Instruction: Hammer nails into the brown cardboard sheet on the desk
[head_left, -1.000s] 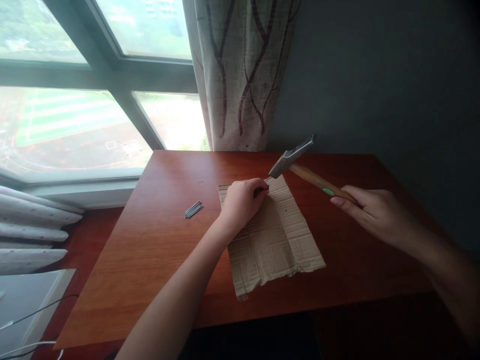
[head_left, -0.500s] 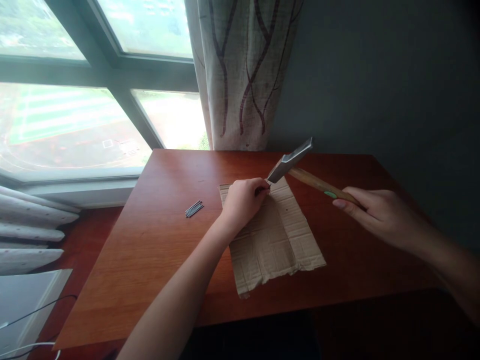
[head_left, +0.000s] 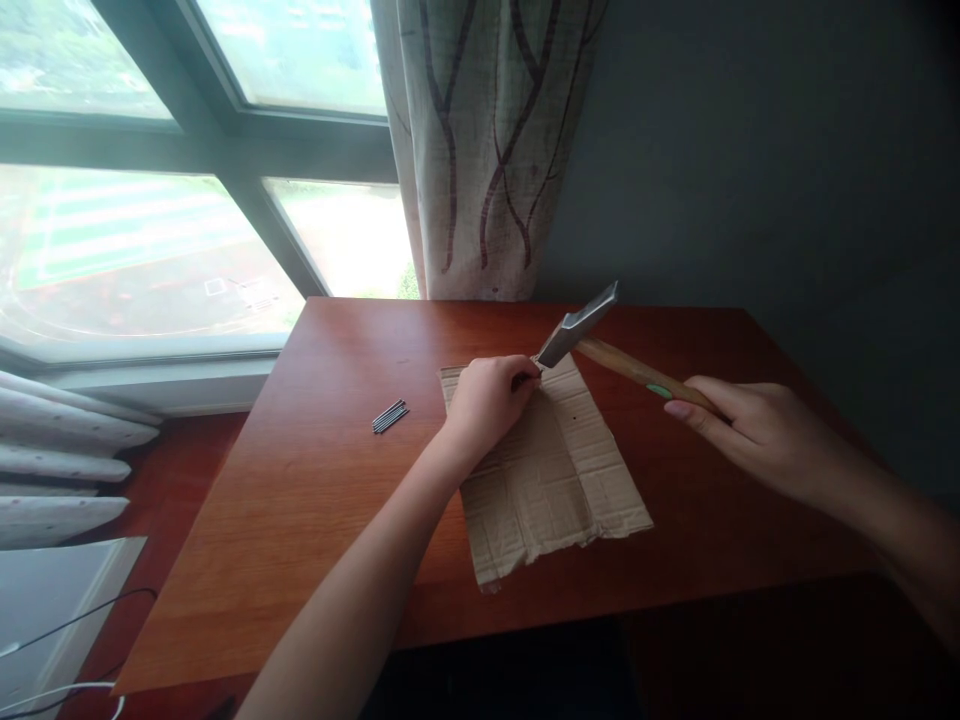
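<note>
My left hand (head_left: 491,400) rests on the sheet of cardboard (head_left: 555,480), its thumb and fingers pinched on what looks like a nail, mostly hidden by the fingers and the hammer. My right hand (head_left: 750,430) is wrapped round the wooden handle of a hammer (head_left: 585,325), near its end. The metal head tilts, with its lower end right by my left fingertips; whether it touches the nail I cannot tell. Left of the cardboard, several loose nails (head_left: 390,416) lie side by side on the table.
The cardboard lies on a reddish-brown wooden table (head_left: 315,520). A patterned curtain (head_left: 495,150) hangs behind the table's far edge, beside a window (head_left: 330,60) on the left. A dark wall (head_left: 750,170) stands at the right. Cables (head_left: 82,615) show at the lower left.
The hammer head has shifted very slightly, its upper end a little lower and to the left. My left hand keeps its pinch in the same place.
</note>
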